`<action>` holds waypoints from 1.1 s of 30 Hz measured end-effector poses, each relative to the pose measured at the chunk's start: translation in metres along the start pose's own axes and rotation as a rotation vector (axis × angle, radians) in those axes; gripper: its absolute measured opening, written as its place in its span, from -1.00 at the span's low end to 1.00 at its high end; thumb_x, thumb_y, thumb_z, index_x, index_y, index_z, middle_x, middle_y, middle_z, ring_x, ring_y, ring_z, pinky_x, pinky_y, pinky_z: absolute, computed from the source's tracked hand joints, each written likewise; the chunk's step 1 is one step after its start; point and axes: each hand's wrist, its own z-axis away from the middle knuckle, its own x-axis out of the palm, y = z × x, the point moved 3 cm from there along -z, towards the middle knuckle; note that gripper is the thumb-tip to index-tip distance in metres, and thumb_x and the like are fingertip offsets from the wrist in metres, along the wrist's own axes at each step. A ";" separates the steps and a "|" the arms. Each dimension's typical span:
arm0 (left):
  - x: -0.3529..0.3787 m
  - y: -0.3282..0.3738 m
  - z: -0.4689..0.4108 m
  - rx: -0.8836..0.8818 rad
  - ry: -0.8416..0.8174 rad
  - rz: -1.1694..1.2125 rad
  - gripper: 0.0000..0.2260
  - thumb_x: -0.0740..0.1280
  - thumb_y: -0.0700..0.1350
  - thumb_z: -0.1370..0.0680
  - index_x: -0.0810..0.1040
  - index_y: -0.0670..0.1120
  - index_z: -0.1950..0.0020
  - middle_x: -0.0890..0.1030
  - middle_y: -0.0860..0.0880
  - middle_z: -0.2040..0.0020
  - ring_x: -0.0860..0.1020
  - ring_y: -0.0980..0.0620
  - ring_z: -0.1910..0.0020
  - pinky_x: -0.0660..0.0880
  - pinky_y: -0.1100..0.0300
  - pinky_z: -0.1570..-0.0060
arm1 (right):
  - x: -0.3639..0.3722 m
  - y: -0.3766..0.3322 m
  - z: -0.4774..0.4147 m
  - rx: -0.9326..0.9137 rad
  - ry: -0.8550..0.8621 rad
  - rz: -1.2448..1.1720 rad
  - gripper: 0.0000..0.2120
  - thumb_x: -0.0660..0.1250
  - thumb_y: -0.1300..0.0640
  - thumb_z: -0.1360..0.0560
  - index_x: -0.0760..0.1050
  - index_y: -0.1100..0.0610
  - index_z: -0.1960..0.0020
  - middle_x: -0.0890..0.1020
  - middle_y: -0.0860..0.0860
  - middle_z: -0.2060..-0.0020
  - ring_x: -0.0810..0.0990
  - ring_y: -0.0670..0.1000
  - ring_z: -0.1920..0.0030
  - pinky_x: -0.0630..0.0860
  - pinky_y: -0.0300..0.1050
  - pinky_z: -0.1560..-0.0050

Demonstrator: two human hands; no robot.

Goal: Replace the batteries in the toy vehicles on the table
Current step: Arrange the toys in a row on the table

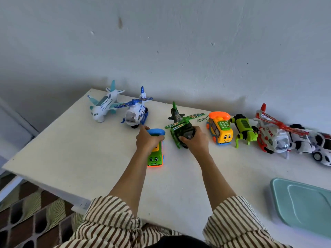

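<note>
A row of toy vehicles stands along the back of the white table (71,154). My left hand (146,140) grips the top of a green toy bus with a blue phone handset (155,159). My right hand (195,141) holds the nose of a green camouflage helicopter (179,125). Both toys rest on the tabletop. To the left stand a white and teal airplane (103,106) and a white and blue helicopter (135,113). To the right are a yellow phone bus (220,129), a lime green robot toy (244,128), a red and white helicopter (270,136) and white cars (322,149).
A pale teal container lid (302,204) lies at the table's front right. The wall rises just behind the toys. The table's left edge drops off to a patterned floor (32,217). Bare tabletop lies between the toy row and my striped sleeves.
</note>
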 end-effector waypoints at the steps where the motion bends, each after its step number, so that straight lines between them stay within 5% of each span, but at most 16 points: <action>1: -0.012 -0.008 -0.003 -0.015 -0.002 -0.003 -0.47 0.53 -0.07 -0.35 0.35 -0.07 -0.20 0.47 -0.04 -0.06 0.46 -0.05 0.01 0.47 0.08 -0.03 | 0.009 -0.009 -0.003 -0.003 -0.026 0.001 -0.44 0.49 -0.01 -0.36 0.38 0.21 -0.22 0.58 0.15 -0.08 0.52 0.17 -0.11 0.50 0.03 -0.04; 7: -0.074 -0.041 -0.017 -0.047 -0.003 -0.031 -0.50 0.52 -0.12 -0.38 0.32 -0.08 -0.19 0.47 -0.08 -0.07 0.47 -0.04 0.05 0.37 0.22 0.30 | 0.055 -0.058 -0.015 -0.039 -0.151 -0.019 -0.46 0.43 0.06 -0.42 0.32 0.29 -0.25 0.51 0.23 -0.13 0.47 0.23 -0.15 0.48 0.08 -0.11; 16: -0.119 -0.056 -0.044 0.045 0.060 -0.140 -0.43 0.53 -0.14 -0.37 0.31 -0.04 -0.27 0.38 -0.06 -0.13 0.40 -0.02 -0.07 0.39 0.12 -0.05 | 0.083 -0.077 -0.024 0.010 -0.112 -0.073 -0.46 0.44 0.06 -0.42 0.32 0.25 -0.27 0.51 0.21 -0.13 0.51 0.22 -0.11 0.50 0.05 -0.08; 27: -0.149 -0.055 -0.076 0.111 0.055 -0.212 -0.54 0.46 -0.14 -0.45 0.38 -0.08 -0.29 0.47 -0.05 -0.16 0.44 -0.01 -0.12 0.39 0.12 -0.12 | 0.085 -0.075 -0.026 0.010 -0.088 -0.110 -0.49 0.45 0.05 -0.42 0.35 0.24 -0.24 0.54 0.19 -0.10 0.53 0.17 -0.06 0.50 0.00 -0.01; 30: -0.145 -0.058 -0.079 0.076 0.081 -0.382 -0.47 0.42 0.02 -0.47 0.30 0.01 -0.38 0.32 -0.07 -0.35 0.40 -0.13 -0.27 0.34 -0.07 -0.24 | 0.083 -0.073 -0.023 -0.012 -0.090 -0.090 -0.46 0.42 0.02 -0.44 0.32 0.24 -0.29 0.47 0.18 -0.15 0.47 0.16 -0.11 0.42 -0.04 -0.02; 33: -0.137 -0.049 -0.074 0.133 0.223 -0.538 -0.41 0.40 0.05 -0.45 0.27 0.07 -0.43 0.13 -0.04 -0.49 0.13 -0.16 -0.46 0.18 -0.23 -0.32 | 0.073 -0.066 -0.013 -0.062 0.029 -0.091 -0.50 0.32 -0.05 -0.51 0.33 0.24 -0.29 0.39 0.17 -0.19 0.48 0.13 -0.07 0.38 -0.12 0.06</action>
